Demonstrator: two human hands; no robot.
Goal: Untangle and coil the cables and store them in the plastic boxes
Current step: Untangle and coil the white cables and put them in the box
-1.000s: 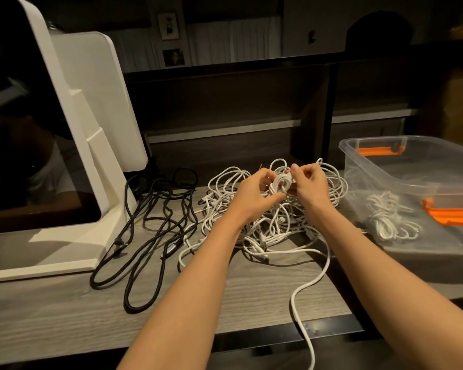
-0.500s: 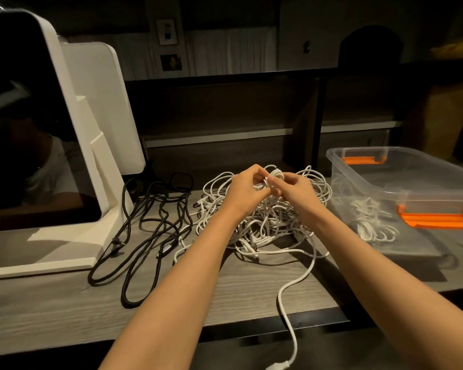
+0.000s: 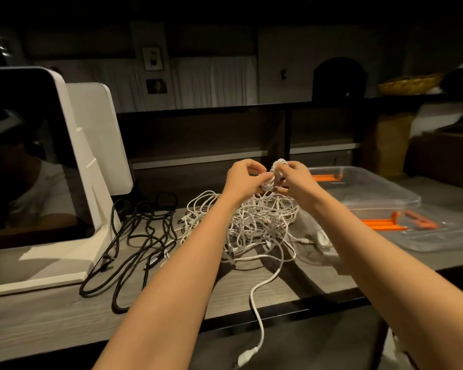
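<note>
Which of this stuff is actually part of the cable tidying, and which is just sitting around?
Part of the job: white coil in both hands, left hand, right hand, white cable tangle, black cables, plastic box.

Just lying about: white screen stand, basket.

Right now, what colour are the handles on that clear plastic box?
Orange: the latch handles on the clear plastic box show best in the head view.

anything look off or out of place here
One white cable trails off the table's front edge, its plug dangling below. The white tangle and black cables still lie loose, unboxed.
</note>
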